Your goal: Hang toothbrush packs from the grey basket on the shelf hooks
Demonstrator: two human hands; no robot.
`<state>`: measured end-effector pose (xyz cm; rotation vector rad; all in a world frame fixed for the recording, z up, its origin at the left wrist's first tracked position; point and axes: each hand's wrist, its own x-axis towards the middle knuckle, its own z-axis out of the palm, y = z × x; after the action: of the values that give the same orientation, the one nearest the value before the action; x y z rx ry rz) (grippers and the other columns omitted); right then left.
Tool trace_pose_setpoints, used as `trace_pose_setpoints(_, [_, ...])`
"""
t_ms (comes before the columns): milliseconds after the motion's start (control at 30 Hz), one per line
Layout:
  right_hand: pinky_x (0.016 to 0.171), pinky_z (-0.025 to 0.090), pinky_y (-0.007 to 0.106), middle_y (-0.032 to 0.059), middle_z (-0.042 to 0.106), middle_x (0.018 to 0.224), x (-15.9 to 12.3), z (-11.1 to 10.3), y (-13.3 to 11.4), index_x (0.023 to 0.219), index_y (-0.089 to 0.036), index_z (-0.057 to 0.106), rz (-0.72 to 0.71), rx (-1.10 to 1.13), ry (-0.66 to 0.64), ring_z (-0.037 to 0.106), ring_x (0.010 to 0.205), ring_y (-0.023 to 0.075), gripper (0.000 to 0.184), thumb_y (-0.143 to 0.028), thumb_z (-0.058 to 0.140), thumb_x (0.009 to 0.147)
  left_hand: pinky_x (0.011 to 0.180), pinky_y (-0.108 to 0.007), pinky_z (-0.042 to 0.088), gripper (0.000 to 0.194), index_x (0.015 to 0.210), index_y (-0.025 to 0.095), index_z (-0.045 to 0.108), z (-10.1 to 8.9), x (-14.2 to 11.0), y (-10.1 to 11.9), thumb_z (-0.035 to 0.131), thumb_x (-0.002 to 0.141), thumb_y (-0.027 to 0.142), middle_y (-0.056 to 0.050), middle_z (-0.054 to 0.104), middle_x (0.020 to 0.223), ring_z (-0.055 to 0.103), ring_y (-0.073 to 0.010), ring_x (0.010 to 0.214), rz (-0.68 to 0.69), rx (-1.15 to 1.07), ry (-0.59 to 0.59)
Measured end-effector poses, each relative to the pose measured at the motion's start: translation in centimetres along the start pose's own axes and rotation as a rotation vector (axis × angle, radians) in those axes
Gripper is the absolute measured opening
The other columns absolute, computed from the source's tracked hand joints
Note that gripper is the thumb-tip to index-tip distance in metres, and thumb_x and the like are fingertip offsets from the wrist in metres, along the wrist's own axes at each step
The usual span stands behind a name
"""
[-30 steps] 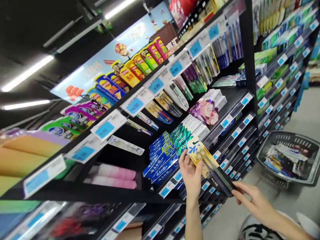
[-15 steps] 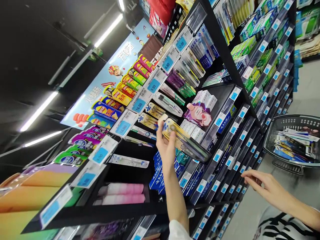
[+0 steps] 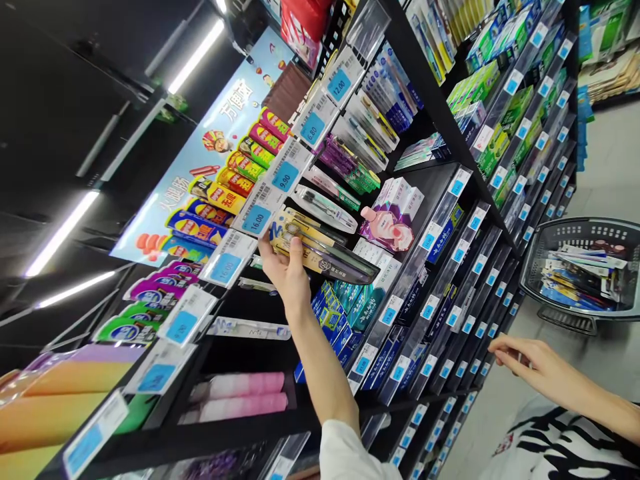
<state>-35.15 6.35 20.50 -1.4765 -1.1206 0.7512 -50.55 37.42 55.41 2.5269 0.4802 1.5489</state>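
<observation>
My left hand (image 3: 287, 277) is closed on the top end of a toothbrush pack (image 3: 327, 259), thumb on the front. The pack has a yellow card and a long dark lower part, and it tilts down to the right. It is raised to the row of hanging toothbrush packs under the price tags; whether it hangs on a hook is hidden behind my fingers. Beside it hangs a white toothbrush pack (image 3: 325, 207). My right hand (image 3: 525, 360) is in the air at the lower right, fingers loosely bent and slightly apart, with nothing visible in it.
Blue toothpaste boxes (image 3: 333, 320) and green ones (image 3: 357, 297) stand on the shelf below. A purple-pink box (image 3: 385, 227) lies farther right. On the floor at right is a dark basket (image 3: 600, 230) holding several toothbrush packs. Price tags (image 3: 257, 217) line the shelf edge above my left hand.
My right hand has let go of the toothbrush pack's lower end and drawn away to the right. My left hand has carried the pack up and left to the hanging row.
</observation>
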Motion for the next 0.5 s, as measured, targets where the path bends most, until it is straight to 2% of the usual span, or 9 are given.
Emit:
trace_pose_setpoints(200, [0.048, 0.041, 0.024, -0.0029, 0.066, 0.063, -0.6, -0.1, 1.2, 0.089, -0.025, 0.075, -0.006, 0.009, -0.024, 0.058, 0.051, 0.0147, 0.031, -0.043, 0.05, 0.092, 0.121, -0.04, 0.036, 0.059, 0.147, 0.015, 0.041, 0.2, 0.7, 0.0, 0.064, 0.097, 0.037, -0.017, 0.049, 0.151, 0.05, -0.024, 0.14, 0.017, 0.007, -0.047])
trace_pose_setpoints(300, [0.049, 0.042, 0.026, -0.0022, 0.066, 0.064, -1.1, -0.1, 2.0, 0.089, -0.025, 0.074, 0.031, 0.017, -0.045, 0.058, 0.051, 0.0159, 0.031, -0.045, 0.051, 0.091, 0.121, -0.041, 0.035, 0.064, 0.148, 0.014, 0.037, 0.1, 0.6, -0.4, 0.066, 0.096, 0.038, -0.018, 0.046, 0.153, 0.049, -0.0241, 0.14, -0.016, 0.018, -0.054])
trace_pose_setpoints(400, [0.05, 0.042, 0.027, -0.0017, 0.067, 0.064, -1.7, 0.0, 3.1, 0.09, -0.026, 0.074, 0.063, 0.028, -0.049, 0.059, 0.05, 0.0169, 0.031, -0.047, 0.052, 0.091, 0.12, -0.042, 0.037, 0.069, 0.149, 0.012, 0.033, 0.0, 0.5, -1.3, 0.068, 0.095, 0.036, -0.021, 0.04, 0.157, 0.048, -0.024, 0.141, -0.082, 0.012, -0.055])
trace_pose_setpoints(500, [0.048, 0.042, 0.027, -0.0018, 0.068, 0.065, -2.4, 0.1, 4.2, 0.089, -0.027, 0.073, 0.058, 0.043, -0.038, 0.061, 0.051, 0.0174, 0.03, -0.047, 0.052, 0.092, 0.118, -0.04, 0.039, 0.068, 0.149, 0.01, 0.031, 0.0, 1.0, -3.0, 0.068, 0.095, 0.027, -0.021, 0.042, 0.154, 0.05, -0.0226, 0.138, -0.144, 0.002, -0.062])
